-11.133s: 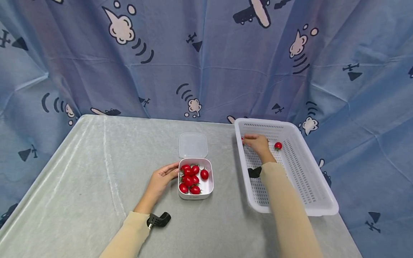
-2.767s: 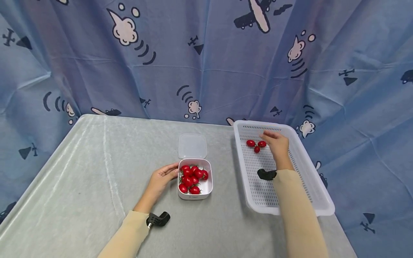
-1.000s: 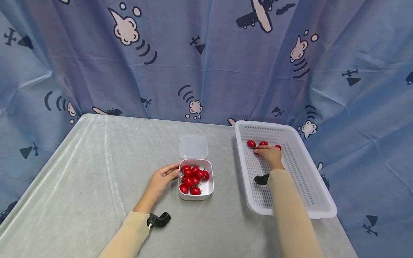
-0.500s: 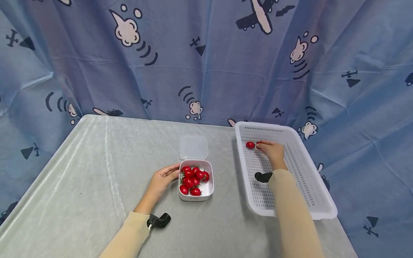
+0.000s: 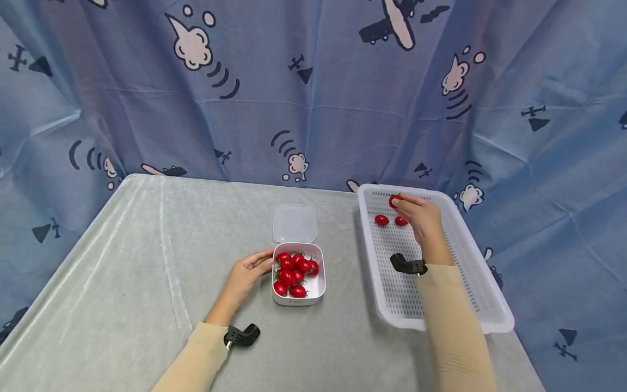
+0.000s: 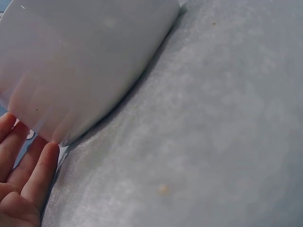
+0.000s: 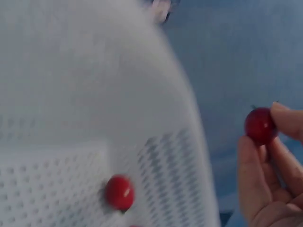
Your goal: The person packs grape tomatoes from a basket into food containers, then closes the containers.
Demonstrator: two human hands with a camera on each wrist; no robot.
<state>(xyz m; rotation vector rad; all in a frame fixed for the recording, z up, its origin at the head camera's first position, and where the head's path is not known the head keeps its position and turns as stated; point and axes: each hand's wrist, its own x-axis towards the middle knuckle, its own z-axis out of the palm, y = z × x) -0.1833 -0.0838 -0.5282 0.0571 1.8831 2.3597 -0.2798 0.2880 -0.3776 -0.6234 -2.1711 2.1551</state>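
My right hand [image 5: 422,218] pinches a cherry tomato [image 7: 260,126] between thumb and fingertips, raised over the white perforated basket [image 5: 377,283]. Below it, two more cherry tomatoes lie on the basket floor: one at the left [image 5: 381,220] and another [image 5: 400,221] partly behind the hand. On the left, my left hand [image 5: 245,275] rests its fingertips against the side of a small white box [image 6: 90,61], fingers fairly straight. Several cherry tomatoes [image 5: 289,276] with green stems sit inside that box, mostly along its left and back.
Just behind the box lies a clear square lid [image 5: 294,224] on the grey cloth-covered table [image 5: 196,218]. A blue patterned curtain [image 5: 254,71] hangs along the table's back edge. The basket's raised rim stands between the box and the right hand.
Over the last second my right hand reaches among the basket's tomatoes, takes hold of one and lifts it up and back. Earlier, another tomato joined those in the box. My left hand stays put.
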